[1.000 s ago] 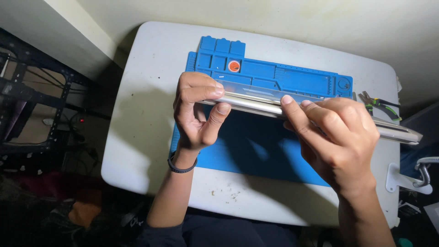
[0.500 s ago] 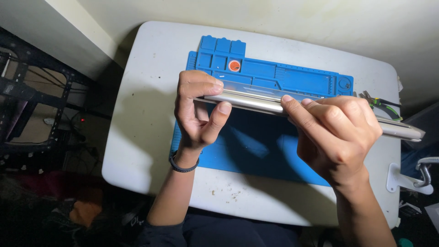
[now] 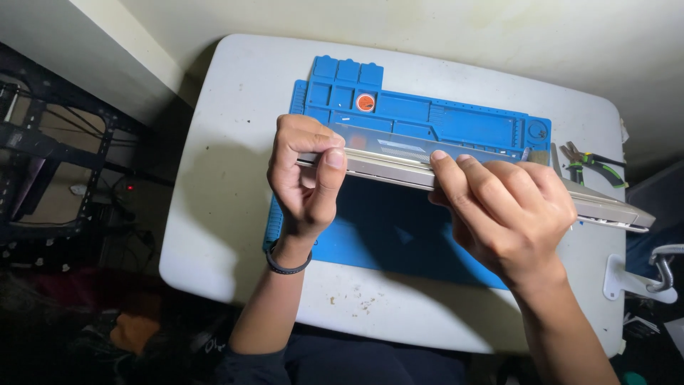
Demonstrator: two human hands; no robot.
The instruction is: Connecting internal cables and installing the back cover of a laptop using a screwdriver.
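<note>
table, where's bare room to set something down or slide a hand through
The white table is bare left of the blue mat, and along the near edge between the forearms. The far right is crowded: pliers and the laptop, held edge-up by the left hand and right hand.

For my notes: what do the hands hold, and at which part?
Both hold a thin grey laptop edge-on: left hand at its left end, right hand near its middle.
</note>
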